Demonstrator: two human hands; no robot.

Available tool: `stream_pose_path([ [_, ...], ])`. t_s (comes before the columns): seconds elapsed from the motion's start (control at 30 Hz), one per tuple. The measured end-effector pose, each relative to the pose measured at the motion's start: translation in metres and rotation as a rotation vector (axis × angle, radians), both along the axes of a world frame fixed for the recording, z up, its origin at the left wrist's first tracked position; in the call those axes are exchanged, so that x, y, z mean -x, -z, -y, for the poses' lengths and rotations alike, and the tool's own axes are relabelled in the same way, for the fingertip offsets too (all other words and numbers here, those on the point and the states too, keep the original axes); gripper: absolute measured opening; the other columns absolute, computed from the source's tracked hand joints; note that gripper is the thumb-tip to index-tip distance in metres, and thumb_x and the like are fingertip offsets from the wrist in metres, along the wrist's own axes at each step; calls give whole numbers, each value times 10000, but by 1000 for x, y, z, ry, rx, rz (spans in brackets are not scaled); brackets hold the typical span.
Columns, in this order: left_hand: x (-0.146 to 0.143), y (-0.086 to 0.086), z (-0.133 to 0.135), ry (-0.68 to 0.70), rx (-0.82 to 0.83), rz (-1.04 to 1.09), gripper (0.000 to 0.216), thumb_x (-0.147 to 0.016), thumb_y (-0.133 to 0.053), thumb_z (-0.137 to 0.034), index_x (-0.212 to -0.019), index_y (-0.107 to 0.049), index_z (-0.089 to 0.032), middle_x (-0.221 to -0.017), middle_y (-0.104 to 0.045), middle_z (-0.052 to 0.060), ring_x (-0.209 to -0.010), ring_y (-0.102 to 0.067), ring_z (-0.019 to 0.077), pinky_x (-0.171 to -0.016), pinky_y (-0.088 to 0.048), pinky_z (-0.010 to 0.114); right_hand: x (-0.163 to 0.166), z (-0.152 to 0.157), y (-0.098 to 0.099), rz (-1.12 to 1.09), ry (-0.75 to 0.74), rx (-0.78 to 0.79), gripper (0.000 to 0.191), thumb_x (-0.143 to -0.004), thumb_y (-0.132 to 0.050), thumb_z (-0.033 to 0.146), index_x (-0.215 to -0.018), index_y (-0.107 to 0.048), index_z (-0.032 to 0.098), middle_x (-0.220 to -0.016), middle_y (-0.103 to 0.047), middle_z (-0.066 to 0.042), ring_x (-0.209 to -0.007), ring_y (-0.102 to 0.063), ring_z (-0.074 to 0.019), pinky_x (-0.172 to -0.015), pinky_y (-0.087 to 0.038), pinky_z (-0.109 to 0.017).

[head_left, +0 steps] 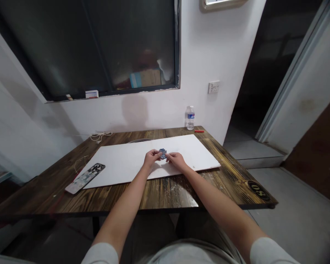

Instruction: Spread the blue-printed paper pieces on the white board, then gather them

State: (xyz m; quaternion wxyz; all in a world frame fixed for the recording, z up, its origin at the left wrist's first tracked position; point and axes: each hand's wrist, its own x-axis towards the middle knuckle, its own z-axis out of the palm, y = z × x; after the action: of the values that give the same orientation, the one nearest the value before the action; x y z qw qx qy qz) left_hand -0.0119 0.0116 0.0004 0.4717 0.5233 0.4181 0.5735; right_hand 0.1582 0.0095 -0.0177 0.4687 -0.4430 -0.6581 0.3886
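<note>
Between my two hands is a small dark blue, ridged object (163, 153), too small in view to name. My left hand (152, 158) pinches its left side with thumb and fingers. My right hand (175, 160) grips its right side the same way. Both hands are over the white board (123, 161), which lies on the wooden table (170, 190). The fingers cover the object's edges.
A patterned phone (85, 178) lies across the board's left edge. White cable (99, 136) lies at the back left. A plastic bottle (190, 118) stands near a red pen-like stick (199, 131) at the back. The wall (159, 113) rises behind the table.
</note>
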Motion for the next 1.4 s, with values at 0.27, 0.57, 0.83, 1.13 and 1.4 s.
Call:
stream_pose_path([
  [0.27,-2,-2,3,57,22,-61,486,-465,-883,-497,-657,-587,-163,-625,-665,12,-569,-644,157,-530,-470,250,1,-1,-1,-214,-56,33,490,-757,-569,633,-638,-673,169,-605,-670,-42,-510,-555,-135,-550,-432,-251],
  [0.57,-2,-4,9,110,4,-89,441,-516,-878,-451,-680,-594,-156,-665,-683,27,-596,-657,161,-569,-502,266,4,-2,2,-132,-46,23,484,-747,-579,636,-700,-710,173,-660,-692,-39,-510,-551,-135,-555,-443,-257],
  [0.83,-2,0,0,-42,-3,-16,445,-509,-872,-450,-712,-607,-156,-659,-681,26,-579,-662,162,-560,-481,256,-4,0,-6,147,89,-147,409,-910,-471,488,-844,-746,192,-861,-747,-62,-830,-662,-219,-795,-483,-318],
  [1.13,5,-1,-4,-251,28,99,497,-508,-848,-484,-794,-587,-173,-719,-692,16,-609,-673,149,-579,-456,229,2,15,-3,838,-208,-353,536,-899,-581,454,-1385,-513,239,-1438,-513,-112,-1414,-304,-343,-1103,-247,-579],
  [1.4,3,-1,-2,-232,25,73,481,-527,-847,-471,-790,-582,-169,-717,-688,13,-617,-677,149,-565,-455,216,-2,19,-17,710,-506,-585,568,-680,-781,542,-1143,-688,227,-1095,-686,-112,-1102,-565,-278,-962,-390,-407],
])
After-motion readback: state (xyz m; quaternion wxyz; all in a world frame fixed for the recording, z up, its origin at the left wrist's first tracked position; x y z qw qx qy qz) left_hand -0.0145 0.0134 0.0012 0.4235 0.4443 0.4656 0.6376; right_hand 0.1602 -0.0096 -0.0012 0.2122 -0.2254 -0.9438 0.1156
